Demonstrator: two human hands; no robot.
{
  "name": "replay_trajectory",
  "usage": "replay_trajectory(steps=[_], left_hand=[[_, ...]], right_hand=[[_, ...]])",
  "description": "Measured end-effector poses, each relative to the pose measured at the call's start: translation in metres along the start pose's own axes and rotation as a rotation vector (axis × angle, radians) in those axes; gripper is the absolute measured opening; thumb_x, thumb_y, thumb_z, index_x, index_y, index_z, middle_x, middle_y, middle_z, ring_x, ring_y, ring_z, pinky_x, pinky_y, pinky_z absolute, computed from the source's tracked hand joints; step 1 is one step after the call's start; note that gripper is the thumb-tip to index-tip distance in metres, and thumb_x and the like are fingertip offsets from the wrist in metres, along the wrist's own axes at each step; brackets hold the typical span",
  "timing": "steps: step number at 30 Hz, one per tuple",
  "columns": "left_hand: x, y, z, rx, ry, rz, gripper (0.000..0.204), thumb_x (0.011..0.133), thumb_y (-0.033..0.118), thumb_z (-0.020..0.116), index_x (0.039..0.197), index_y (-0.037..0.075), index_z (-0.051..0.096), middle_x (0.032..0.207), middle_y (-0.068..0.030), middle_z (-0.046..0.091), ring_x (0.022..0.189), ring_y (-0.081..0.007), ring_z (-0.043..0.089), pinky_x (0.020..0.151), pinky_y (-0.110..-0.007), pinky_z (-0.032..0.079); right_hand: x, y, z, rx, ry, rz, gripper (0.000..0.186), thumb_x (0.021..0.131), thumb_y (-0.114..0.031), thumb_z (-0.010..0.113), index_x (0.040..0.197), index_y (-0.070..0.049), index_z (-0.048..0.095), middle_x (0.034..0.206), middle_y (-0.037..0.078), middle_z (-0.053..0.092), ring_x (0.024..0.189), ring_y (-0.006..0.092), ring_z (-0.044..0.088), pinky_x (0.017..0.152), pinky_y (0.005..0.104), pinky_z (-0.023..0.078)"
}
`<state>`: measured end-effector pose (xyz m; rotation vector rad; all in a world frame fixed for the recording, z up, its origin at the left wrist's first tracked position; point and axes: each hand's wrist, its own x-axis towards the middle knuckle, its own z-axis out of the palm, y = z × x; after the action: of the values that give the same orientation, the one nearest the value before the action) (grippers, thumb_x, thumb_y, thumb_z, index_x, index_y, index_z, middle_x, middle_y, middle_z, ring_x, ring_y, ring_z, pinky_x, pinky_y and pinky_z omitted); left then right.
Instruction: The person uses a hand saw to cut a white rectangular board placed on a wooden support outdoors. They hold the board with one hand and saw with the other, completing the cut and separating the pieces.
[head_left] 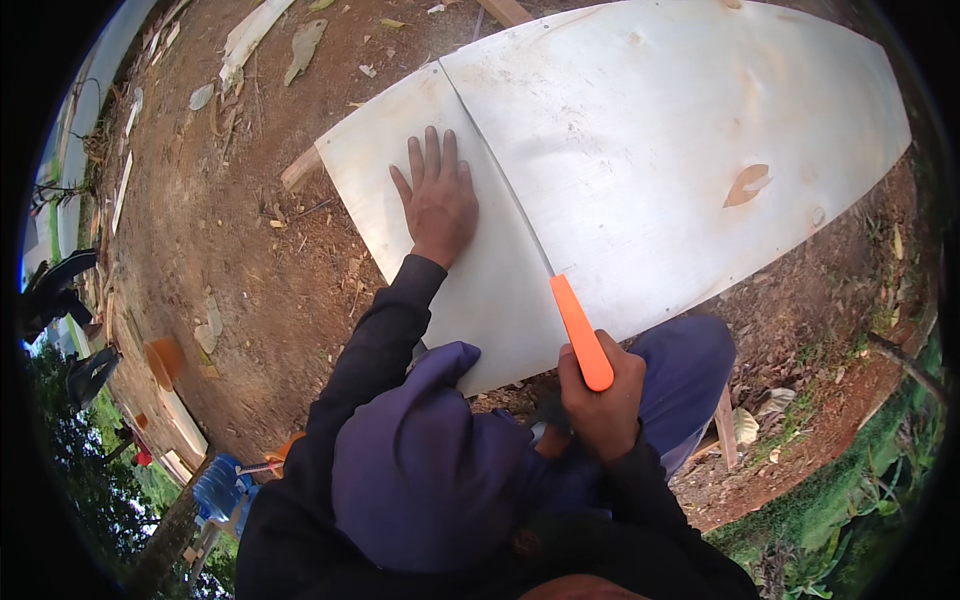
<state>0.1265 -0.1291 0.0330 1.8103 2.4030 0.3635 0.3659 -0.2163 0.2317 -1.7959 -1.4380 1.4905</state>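
A pale plywood board [700, 100] with a curved outer edge lies across the view, crossed by a thin dark straight line. My left hand [435, 200] presses flat on the narrower part left of this line, fingers apart. My right hand [605, 385] grips the orange handle of a cutting tool [575, 320] at the board's near edge; its thin blade lies along the line, and whether it is a saw or knife I cannot tell clearly. My knee [680, 370], in blue-purple cloth, is beside the board's near edge, right of my right hand.
Brown dirt ground [220, 300] with wood scraps surrounds the board. Lumber pieces [300, 165] show under its edges. At lower left are a blue water jug [215, 490] and an orange object [160, 360]. Dark shapes [70, 290], unclear, stand at far left. Grass [850, 520] borders the lower right.
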Motion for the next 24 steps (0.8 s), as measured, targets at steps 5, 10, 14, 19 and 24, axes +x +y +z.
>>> replay_trajectory(steps=[5,10,14,19,24], left_hand=[[-0.001,0.0,0.001,0.012,0.0,-0.015,0.053,0.106,0.028,0.043,0.156,0.011,0.042,0.165,-0.0144,0.033,0.155,-0.0374,0.022,0.123,-0.064,0.009],[0.0,-0.001,0.0,-0.002,-0.008,-0.017,0.053,0.106,0.027,0.044,0.156,0.012,0.041,0.165,-0.0143,0.033,0.155,-0.0378,0.023,0.123,-0.064,0.009],[-0.002,0.0,0.002,0.02,0.002,-0.008,0.052,0.106,0.027,0.043,0.156,0.012,0.041,0.165,-0.0138,0.035,0.155,-0.0374,0.023,0.123,-0.064,0.009],[-0.002,0.0,0.001,0.016,0.001,-0.02,0.052,0.106,0.028,0.042,0.156,0.011,0.042,0.165,-0.0143,0.034,0.155,-0.0378,0.023,0.123,-0.064,0.01],[-0.002,0.0,0.002,0.016,0.002,-0.017,0.052,0.106,0.028,0.042,0.156,0.01,0.041,0.165,-0.0148,0.034,0.155,-0.0376,0.023,0.123,-0.064,0.009]], right_hand=[[-0.019,0.016,0.002,-0.019,0.07,-0.19,0.014,0.088,-0.002,0.067,0.078,0.003,0.06,0.058,0.008,0.053,0.05,0.0109,0.049,0.049,0.0319,0.039],[0.007,0.022,0.009,0.049,0.008,0.02,0.014,0.087,-0.003,0.068,0.077,0.003,0.06,0.06,0.009,0.055,0.05,0.0171,0.056,0.052,0.0319,0.044],[-0.025,0.024,-0.007,0.061,0.002,-0.078,0.01,0.087,-0.001,0.067,0.08,0.003,0.062,0.059,0.009,0.055,0.051,0.0133,0.054,0.052,0.0317,0.043],[-0.015,0.008,-0.001,0.032,0.016,-0.055,0.011,0.087,0.0,0.069,0.079,0.004,0.061,0.061,0.009,0.059,0.052,0.0122,0.055,0.053,0.0304,0.045],[-0.034,0.004,-0.012,-0.026,0.003,-0.124,0.014,0.086,-0.002,0.07,0.077,0.002,0.061,0.06,0.01,0.059,0.054,0.0126,0.06,0.053,0.0296,0.046]])
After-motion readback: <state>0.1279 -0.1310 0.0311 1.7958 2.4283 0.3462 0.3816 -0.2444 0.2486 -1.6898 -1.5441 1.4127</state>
